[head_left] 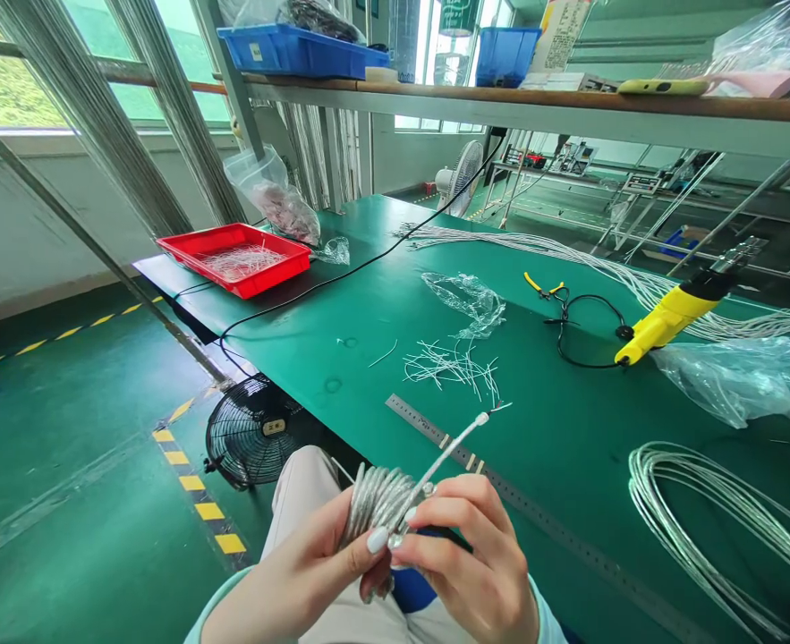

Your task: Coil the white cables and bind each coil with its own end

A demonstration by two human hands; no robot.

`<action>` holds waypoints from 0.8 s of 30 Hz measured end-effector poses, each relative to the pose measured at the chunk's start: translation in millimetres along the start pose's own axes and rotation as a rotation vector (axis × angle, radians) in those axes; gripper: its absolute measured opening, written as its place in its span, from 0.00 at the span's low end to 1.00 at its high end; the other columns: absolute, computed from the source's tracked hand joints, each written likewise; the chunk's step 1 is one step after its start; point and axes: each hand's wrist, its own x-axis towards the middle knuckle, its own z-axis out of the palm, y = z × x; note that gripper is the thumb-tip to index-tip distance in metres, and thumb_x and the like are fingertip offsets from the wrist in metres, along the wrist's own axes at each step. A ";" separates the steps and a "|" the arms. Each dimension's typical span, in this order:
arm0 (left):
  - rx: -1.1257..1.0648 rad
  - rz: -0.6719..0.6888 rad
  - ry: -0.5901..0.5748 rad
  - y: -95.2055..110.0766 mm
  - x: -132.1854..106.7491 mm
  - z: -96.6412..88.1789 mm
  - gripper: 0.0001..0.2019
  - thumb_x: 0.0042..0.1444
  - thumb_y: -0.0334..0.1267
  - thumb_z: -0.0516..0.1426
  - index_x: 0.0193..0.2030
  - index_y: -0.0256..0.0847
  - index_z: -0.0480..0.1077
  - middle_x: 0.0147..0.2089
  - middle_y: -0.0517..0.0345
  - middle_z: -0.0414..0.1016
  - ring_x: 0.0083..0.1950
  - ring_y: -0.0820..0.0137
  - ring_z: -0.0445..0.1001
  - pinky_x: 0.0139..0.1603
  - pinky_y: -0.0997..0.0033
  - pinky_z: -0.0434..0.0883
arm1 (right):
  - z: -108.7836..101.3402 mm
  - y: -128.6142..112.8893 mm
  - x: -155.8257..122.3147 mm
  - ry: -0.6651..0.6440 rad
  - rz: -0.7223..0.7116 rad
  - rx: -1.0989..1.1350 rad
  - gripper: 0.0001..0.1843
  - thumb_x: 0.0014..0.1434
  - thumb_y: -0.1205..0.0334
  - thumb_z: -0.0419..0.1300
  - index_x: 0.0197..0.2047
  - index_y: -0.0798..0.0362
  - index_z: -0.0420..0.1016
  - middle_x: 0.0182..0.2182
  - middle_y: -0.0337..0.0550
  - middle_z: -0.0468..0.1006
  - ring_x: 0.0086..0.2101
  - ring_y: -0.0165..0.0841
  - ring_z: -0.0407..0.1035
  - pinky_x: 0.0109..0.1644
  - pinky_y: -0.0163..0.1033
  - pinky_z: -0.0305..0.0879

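Note:
A small coil of silvery cable (pixel 376 497) sits in my left hand (pixel 301 572), fingers wrapped round it near my lap. My right hand (pixel 468 563) pinches the cable's free end (pixel 454 443), which sticks up and to the right and ends in a white tip with short bare wires. Both hands are at the near edge of the green bench (pixel 368 304). Just beyond them a steel ruler (pixel 435 434) is taped to the bench. A scatter of short white wire pieces (pixel 452 365) lies past the ruler.
A yellow heat gun (pixel 676 313) and yellow-handled pliers (pixel 543 286) lie at the right with a black cord. A large cable coil (pixel 703 519) lies near right. Clear bags (pixel 736 376), a red tray (pixel 237 258) at left, long cables at the back. A black fan (pixel 253 434) stands on the floor.

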 end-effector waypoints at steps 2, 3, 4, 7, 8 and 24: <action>0.030 -0.033 -0.037 1.0 -0.1 0.9 0.20 0.61 0.57 0.55 0.37 0.40 0.66 0.29 0.63 0.64 0.30 0.73 0.60 0.34 0.72 0.62 | -4.6 -0.2 0.8 0.029 -0.025 -0.104 0.13 0.67 0.60 0.57 0.33 0.41 0.80 0.29 0.35 0.81 0.36 0.33 0.72 0.44 0.37 0.72; 0.061 -0.050 -0.043 1.0 -0.1 0.6 0.20 0.61 0.58 0.54 0.37 0.40 0.66 0.29 0.62 0.65 0.30 0.72 0.61 0.34 0.72 0.63 | -7.3 0.3 1.7 0.013 -0.041 -0.149 0.14 0.67 0.59 0.56 0.33 0.40 0.80 0.33 0.35 0.82 0.40 0.33 0.72 0.48 0.37 0.72; 0.110 -0.066 -0.037 0.9 0.0 -0.1 0.20 0.62 0.58 0.53 0.36 0.40 0.66 0.29 0.62 0.65 0.31 0.72 0.62 0.34 0.72 0.65 | -9.8 1.4 2.9 -0.031 -0.052 -0.171 0.14 0.67 0.60 0.56 0.32 0.40 0.80 0.39 0.37 0.83 0.45 0.34 0.72 0.52 0.37 0.71; 0.346 -0.082 0.022 0.8 1.1 -4.0 0.18 0.61 0.55 0.55 0.32 0.41 0.67 0.31 0.58 0.67 0.34 0.68 0.67 0.38 0.71 0.68 | -13.1 8.4 7.1 -0.253 -0.014 -0.037 0.12 0.66 0.62 0.57 0.32 0.48 0.79 0.58 0.49 0.74 0.58 0.38 0.66 0.58 0.43 0.70; 0.413 -0.084 0.023 1.1 1.6 -5.5 0.17 0.61 0.53 0.56 0.32 0.41 0.68 0.32 0.57 0.68 0.35 0.68 0.68 0.38 0.72 0.69 | -12.2 11.3 7.7 -0.321 0.021 0.067 0.11 0.65 0.62 0.58 0.32 0.50 0.79 0.60 0.52 0.72 0.59 0.40 0.66 0.59 0.45 0.70; 0.416 -0.050 -0.149 -9.0 4.7 -20.2 0.14 0.61 0.48 0.56 0.37 0.40 0.76 0.32 0.55 0.74 0.33 0.67 0.70 0.31 0.75 0.70 | 7.4 5.9 -2.9 -0.316 0.579 0.720 0.05 0.55 0.68 0.68 0.34 0.50 0.84 0.35 0.43 0.85 0.41 0.34 0.76 0.48 0.38 0.75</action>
